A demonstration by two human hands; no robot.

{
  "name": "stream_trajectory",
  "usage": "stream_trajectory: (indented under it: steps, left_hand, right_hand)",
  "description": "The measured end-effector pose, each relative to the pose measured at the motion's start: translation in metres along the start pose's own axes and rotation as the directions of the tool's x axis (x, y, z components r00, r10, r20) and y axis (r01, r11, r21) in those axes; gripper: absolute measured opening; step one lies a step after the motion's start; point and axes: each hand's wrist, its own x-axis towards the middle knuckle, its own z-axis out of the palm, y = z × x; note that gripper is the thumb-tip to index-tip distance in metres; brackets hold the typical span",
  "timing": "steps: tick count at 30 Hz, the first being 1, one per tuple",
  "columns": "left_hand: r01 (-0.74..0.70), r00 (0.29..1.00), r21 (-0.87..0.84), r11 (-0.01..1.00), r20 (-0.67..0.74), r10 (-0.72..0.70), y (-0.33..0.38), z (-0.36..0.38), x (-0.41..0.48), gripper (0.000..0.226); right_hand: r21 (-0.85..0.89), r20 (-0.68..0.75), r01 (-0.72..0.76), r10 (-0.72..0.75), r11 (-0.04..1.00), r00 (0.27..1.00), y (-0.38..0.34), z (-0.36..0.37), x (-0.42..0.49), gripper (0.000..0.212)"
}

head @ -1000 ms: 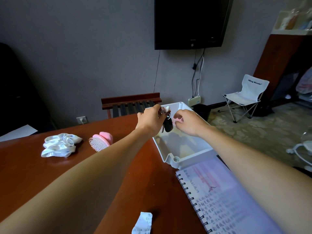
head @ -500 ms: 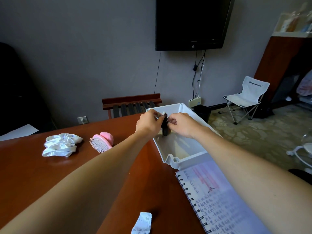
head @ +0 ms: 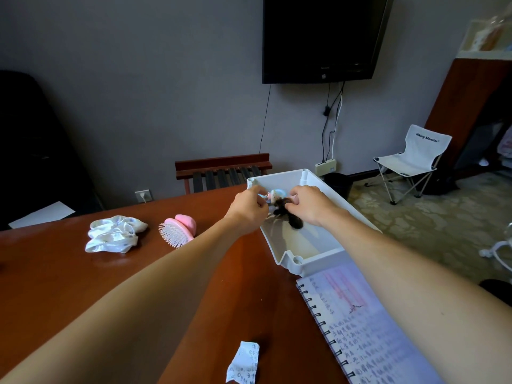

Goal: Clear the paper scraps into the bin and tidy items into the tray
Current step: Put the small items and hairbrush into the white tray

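Over the white tray (head: 318, 259) at the right edge of the table (head: 69, 286) | left hand (head: 249, 207) and right hand (head: 309, 205), fingers curled, pinch a key bunch (head: 293, 221) between them | best lowered onto the tray floor before both let go | paper scrap (head: 243, 361) lies near, uncleared

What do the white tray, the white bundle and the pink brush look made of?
The tray looks like moulded plastic: matte white, rounded corner sockets. The white bundle is probably satin-like fabric: glossy, gathered folds. The pink brush seems plastic: smooth pink back, pale stiff bristles.
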Motion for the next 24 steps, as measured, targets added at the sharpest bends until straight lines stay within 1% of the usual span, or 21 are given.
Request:
stream_trajectory:
  steps: [4, 9, 12, 17, 21, 24]
  left_hand:
    - [-0.012, 1.000, 0.023, 1.000, -0.007, 0.012, -0.003, -0.007, -0.006, 0.037]
    - [-0.021, 1.000, 0.028, 0.999, 0.010, 0.021, -0.006, -0.016, -0.020, 0.037]
    - [-0.027, 1.000, 0.049, 0.998, 0.000, 0.027, -0.006, -0.022, -0.032, 0.038]
    - [-0.036, 0.999, 0.099, 0.994, -0.019, 0.038, -0.004, -0.038, -0.061, 0.039]
    - [-0.005, 0.999, 0.120, 0.993, -0.034, 0.009, -0.006, -0.053, -0.089, 0.040]
    - [-0.009, 0.998, 0.122, 0.992, -0.057, 0.016, -0.013, -0.065, -0.110, 0.041]
  right_hand:
    - [-0.017, 0.003, -0.007, 0.007, 1.000, 1.000, -0.004, -0.002, -0.005, 0.028]
    - [0.007, 0.023, -0.003, 0.003, 1.000, 1.000, -0.011, -0.008, -0.017, 0.041]
    - [0.023, 0.042, 0.001, -0.002, 1.000, 0.999, -0.019, -0.014, -0.029, 0.043]
    - [0.052, 0.056, 0.060, -0.063, 0.997, 0.996, -0.041, -0.022, -0.058, 0.039]
    - [0.042, 0.072, 0.095, -0.097, 0.995, 0.993, -0.063, -0.024, -0.080, 0.042]
    - [0.051, 0.081, 0.132, -0.136, 0.990, 0.987, -0.084, -0.023, -0.097, 0.042]
